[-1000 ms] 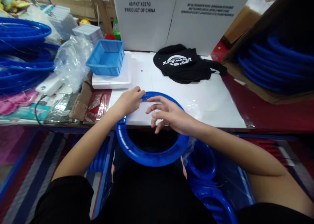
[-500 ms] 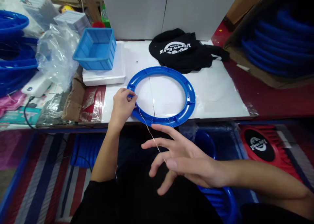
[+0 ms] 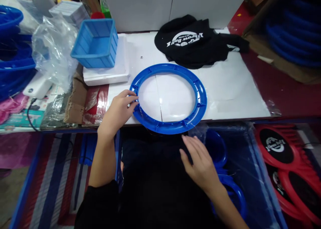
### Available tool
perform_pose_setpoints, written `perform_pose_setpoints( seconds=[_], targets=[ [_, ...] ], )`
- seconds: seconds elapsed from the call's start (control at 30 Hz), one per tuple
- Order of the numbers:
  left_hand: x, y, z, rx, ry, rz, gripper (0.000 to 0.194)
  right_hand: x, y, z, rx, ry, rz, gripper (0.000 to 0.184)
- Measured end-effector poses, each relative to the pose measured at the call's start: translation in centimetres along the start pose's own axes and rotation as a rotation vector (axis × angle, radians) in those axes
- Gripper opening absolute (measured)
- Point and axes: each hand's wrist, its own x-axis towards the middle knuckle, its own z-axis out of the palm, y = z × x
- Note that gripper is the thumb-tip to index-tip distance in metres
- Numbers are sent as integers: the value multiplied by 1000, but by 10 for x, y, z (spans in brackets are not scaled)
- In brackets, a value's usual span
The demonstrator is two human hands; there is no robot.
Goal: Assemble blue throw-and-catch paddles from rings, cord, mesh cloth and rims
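The blue ring (image 3: 168,127) lies on the white worktop (image 3: 220,85) mid-frame, ribbed side up, long axis running left to right; the left hand (image 3: 119,110) pinches its left rim, the right hand (image 3: 200,162), fingers loose, below its lower right.

A glossy dark red tabletop (image 3: 296,98) carries a flat white sheet (image 3: 233,88), on which a blue plastic ring (image 3: 202,95) rests, overhanging the front edge. Beyond the ring lie crumpled black printed fabric (image 3: 190,41) and a tiny metallic piece (image 3: 141,57); left of it, a flat white slab (image 3: 106,76); farther right, an open brown cardboard box (image 3: 283,63).
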Motion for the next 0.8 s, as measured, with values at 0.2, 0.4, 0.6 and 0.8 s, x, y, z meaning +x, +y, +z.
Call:
perform_pose_setpoints(
  seconds=[0.2,0.4,0.6,0.8],
  targets=[
    [13,-24,-11,30,-88,231,12,-14,53,-14,-67,-89,324,42],
    [7,-29,3,-236,-125,214,12,12,57,-19,396,-122,576,42],
    [-8,-13,25,-189,-12,327,11,46,12,-15,811,-364,426,51],
    [-21,6,42,-157,118,282,11,66,4,-32,863,-364,313,26]
  ],
)
